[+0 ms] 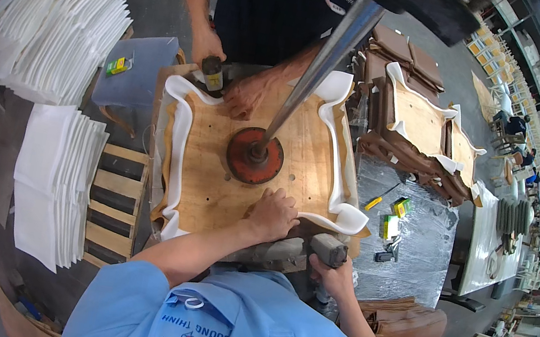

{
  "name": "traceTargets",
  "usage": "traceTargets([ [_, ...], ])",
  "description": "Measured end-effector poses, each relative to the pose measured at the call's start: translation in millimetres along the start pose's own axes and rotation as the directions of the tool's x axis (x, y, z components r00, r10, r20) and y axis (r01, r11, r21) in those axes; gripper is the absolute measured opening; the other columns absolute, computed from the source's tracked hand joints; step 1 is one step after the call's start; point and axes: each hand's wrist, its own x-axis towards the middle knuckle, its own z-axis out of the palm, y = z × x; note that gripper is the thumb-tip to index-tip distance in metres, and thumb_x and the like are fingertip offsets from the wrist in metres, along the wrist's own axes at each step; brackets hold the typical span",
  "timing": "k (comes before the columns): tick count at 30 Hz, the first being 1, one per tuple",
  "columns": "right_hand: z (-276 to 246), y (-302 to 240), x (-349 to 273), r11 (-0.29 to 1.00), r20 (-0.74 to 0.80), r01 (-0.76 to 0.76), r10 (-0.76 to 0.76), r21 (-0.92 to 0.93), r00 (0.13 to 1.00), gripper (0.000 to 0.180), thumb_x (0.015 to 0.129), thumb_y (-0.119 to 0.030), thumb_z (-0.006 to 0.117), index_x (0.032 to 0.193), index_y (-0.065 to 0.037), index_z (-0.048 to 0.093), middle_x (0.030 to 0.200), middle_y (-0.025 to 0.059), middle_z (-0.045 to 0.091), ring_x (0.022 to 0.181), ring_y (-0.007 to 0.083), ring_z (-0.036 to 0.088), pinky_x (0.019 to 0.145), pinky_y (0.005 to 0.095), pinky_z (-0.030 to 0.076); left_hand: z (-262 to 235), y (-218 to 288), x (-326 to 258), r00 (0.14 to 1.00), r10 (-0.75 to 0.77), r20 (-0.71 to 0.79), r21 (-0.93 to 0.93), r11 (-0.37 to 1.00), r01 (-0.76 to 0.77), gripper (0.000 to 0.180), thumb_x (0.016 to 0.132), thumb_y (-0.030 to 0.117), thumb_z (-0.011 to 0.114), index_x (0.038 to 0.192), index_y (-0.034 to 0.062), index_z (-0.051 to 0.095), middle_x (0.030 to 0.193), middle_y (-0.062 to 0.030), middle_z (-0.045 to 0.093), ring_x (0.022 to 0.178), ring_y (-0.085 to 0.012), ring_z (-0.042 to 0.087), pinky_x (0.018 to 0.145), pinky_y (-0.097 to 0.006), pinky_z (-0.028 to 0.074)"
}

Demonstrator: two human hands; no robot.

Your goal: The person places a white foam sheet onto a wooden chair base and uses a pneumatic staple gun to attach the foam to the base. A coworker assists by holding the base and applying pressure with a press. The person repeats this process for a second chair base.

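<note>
Curled fingers of the left hand [272,213] press down on the near edge of the plywood panel [254,159], knuckles up, pinning the white foam [176,153] that wraps its rim; whether fabric is pinched under the fingertips cannot be made out. Just beside it, below the panel's edge, the right hand [332,275] is wrapped tight around a staple gun [328,249], whose nose is hidden under the panel and foam.

On the panel's middle sits a red disc [255,155] with a steel rod [315,69] rising to an upper part cut off at the top. Across the panel a co-worker's hands [247,93] hold another gun [212,73] at the far edge; the co-worker is cut off above the chest. Stacked white sheets [53,182] lie to the left, finished seat frames [426,130] to the right.
</note>
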Motion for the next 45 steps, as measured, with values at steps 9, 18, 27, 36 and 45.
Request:
traceTargets([
  [9, -3, -30, 45, 1.0, 0.122, 0.013, -0.01, -0.019, 0.993, 0.038, 0.099, -0.02, 0.086, 0.127, 0.001, 0.071, 0.092, 0.0047, 0.073, 0.061, 0.0144, 0.068, 0.054, 0.0333, 0.054, -7, -9, 9, 0.999, -0.012, 0.042, -0.017, 1.0, 0.012, 0.023, 0.094, 0.034, 0.08, 0.092, 0.0121, 0.087, 0.099, -0.0058, 0.072, 0.111, -0.0302, 0.061, 0.096, -0.05, 0.042],
  [18, 6, -51, 62, 0.981, 0.081, -0.104, 0.118, -0.164, 0.99, 0.031, 0.098, -0.021, 0.087, 0.114, 0.002, 0.075, 0.086, 0.0071, 0.075, 0.056, 0.0161, 0.069, 0.047, 0.0341, 0.051, -17, 2, 1, 0.976, -0.144, 0.163, 0.106, 0.986, 0.128, 0.03, 0.094, 0.041, 0.082, 0.105, 0.0137, 0.089, 0.115, -0.0101, 0.071, 0.122, -0.03, 0.059, 0.105, -0.048, 0.042],
  [27, 16, -58, 55, 0.964, 0.022, -0.11, 0.119, -0.242, 0.993, 0.031, 0.097, -0.023, 0.088, 0.11, 0.003, 0.076, 0.082, 0.0071, 0.075, 0.054, 0.0149, 0.068, 0.048, 0.0331, 0.051, -6, 1, -9, 0.988, -0.155, -0.015, -0.101, 0.983, 0.153, 0.025, 0.091, 0.035, 0.083, 0.098, 0.0115, 0.087, 0.109, -0.0112, 0.065, 0.118, -0.0333, 0.056, 0.106, -0.051, 0.04],
  [36, 14, -42, 53, 0.992, 0.067, -0.017, 0.026, -0.125, 0.997, 0.032, 0.099, -0.023, 0.087, 0.116, 0.002, 0.075, 0.083, 0.0058, 0.074, 0.057, 0.0139, 0.068, 0.049, 0.033, 0.051, 0, -1, -9, 0.974, -0.212, -0.075, -0.118, 0.972, 0.202, 0.02, 0.092, 0.027, 0.079, 0.094, 0.0082, 0.086, 0.112, -0.0122, 0.068, 0.12, -0.0329, 0.058, 0.106, -0.05, 0.043],
  [45, 21, -65, 65, 0.955, 0.073, -0.084, 0.109, -0.284, 0.991, 0.03, 0.099, -0.025, 0.087, 0.105, 0.002, 0.076, 0.07, 0.0044, 0.07, 0.054, 0.0145, 0.065, 0.048, 0.0334, 0.049, 0, -4, -10, 0.972, -0.223, -0.076, -0.155, 0.965, 0.21, 0.021, 0.094, 0.026, 0.076, 0.093, 0.0071, 0.085, 0.111, -0.0125, 0.067, 0.118, -0.0339, 0.058, 0.105, -0.05, 0.044],
])
